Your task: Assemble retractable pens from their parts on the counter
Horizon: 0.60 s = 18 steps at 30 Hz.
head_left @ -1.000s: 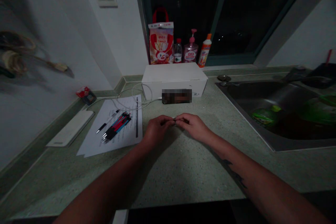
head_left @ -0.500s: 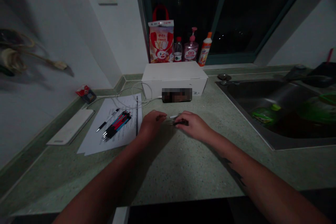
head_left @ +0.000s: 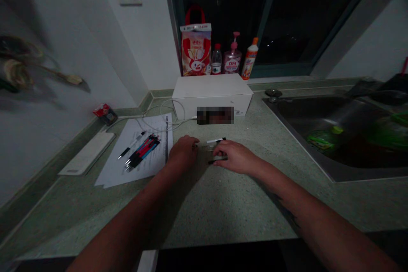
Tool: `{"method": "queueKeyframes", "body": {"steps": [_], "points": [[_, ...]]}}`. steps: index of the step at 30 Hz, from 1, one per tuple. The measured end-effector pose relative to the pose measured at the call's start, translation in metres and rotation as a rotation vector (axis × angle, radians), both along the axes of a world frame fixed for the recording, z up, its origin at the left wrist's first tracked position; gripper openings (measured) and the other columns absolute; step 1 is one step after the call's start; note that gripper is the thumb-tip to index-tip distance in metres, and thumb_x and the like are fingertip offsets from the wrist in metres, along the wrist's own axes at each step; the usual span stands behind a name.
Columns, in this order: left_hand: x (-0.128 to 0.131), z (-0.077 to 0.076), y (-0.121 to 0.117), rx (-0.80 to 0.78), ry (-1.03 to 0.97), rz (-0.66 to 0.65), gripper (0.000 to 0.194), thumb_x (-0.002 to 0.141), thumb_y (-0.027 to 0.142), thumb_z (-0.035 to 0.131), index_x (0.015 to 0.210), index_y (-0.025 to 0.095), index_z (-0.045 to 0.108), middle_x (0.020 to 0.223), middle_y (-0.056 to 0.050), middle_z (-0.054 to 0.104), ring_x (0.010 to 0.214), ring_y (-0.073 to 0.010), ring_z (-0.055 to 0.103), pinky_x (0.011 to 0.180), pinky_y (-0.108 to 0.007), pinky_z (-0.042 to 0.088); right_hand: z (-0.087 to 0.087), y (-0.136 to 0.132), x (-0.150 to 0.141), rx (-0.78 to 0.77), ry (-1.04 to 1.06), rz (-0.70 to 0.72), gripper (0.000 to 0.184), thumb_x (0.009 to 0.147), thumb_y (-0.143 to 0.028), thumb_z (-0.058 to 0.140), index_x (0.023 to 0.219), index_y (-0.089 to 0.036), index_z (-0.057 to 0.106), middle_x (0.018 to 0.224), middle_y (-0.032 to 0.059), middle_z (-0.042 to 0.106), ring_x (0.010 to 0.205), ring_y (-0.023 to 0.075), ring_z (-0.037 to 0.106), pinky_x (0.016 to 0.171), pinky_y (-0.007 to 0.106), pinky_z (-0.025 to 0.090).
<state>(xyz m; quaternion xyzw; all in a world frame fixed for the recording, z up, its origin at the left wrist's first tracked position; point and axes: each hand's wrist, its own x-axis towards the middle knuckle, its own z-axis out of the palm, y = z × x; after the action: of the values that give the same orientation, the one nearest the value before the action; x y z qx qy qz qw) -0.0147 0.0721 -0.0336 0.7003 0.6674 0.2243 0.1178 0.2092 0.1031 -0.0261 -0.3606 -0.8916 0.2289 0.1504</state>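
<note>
Bare hands work over slender parts on a dim kitchen counter (head_left: 204, 212). The right hand (head_left: 238, 157) bends its parted fingers low, thumb at a slim dark piece (head_left: 211, 162) toward nine o'clock; whether it is firmly pinched cannot be told. A white-and-black piece (head_left: 215, 140) lies just off those fingertips, at ten o'clock. The left hand (head_left: 183, 153) curls its fingers across the gap; a hold on anything there is too dim to confirm. To an onlooker, such thin parts look ready to roll: light fingertip pressure, low wrists and clear spacing would seem wise. Loose pens (head_left: 143, 151) rest on printed sheets (head_left: 127, 129), around nine o'clock.
</note>
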Motion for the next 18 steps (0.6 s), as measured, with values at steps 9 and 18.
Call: {"method": "queueKeyframes", "body": {"steps": [9, 18], "points": [[0.007, 0.008, -0.001, -0.015, -0.209, 0.081, 0.012, 0.087, 0.021, 0.063, 0.086, 0.021, 0.075, 0.092, -0.009, 0.075, 0.089, -0.0262, 0.069, 0.081, -0.035, 0.050, -0.002, -0.001, -0.003, 0.081, 0.034, -0.037, 0.010, 0.087, -0.019, 0.076, 0.093, -0.021, 0.069, 0.090, 0.0035, 0.068, 0.084, 0.0194, 0.062, 0.074, 0.031, 0.043], [0.021, 0.005, -0.001, -0.110, -0.705, -0.016, 0.008, 0.080, 0.025, 0.067, 0.084, 0.020, 0.072, 0.081, -0.004, 0.078, 0.076, -0.0188, 0.071, 0.071, -0.029, 0.053, 0.005, -0.001, -0.002, 0.121, 0.160, -0.120, 0.013, 0.088, -0.017, 0.073, 0.096, -0.022, 0.065, 0.095, 0.0035, 0.067, 0.085, 0.0185, 0.063, 0.075, 0.030, 0.042]]}}
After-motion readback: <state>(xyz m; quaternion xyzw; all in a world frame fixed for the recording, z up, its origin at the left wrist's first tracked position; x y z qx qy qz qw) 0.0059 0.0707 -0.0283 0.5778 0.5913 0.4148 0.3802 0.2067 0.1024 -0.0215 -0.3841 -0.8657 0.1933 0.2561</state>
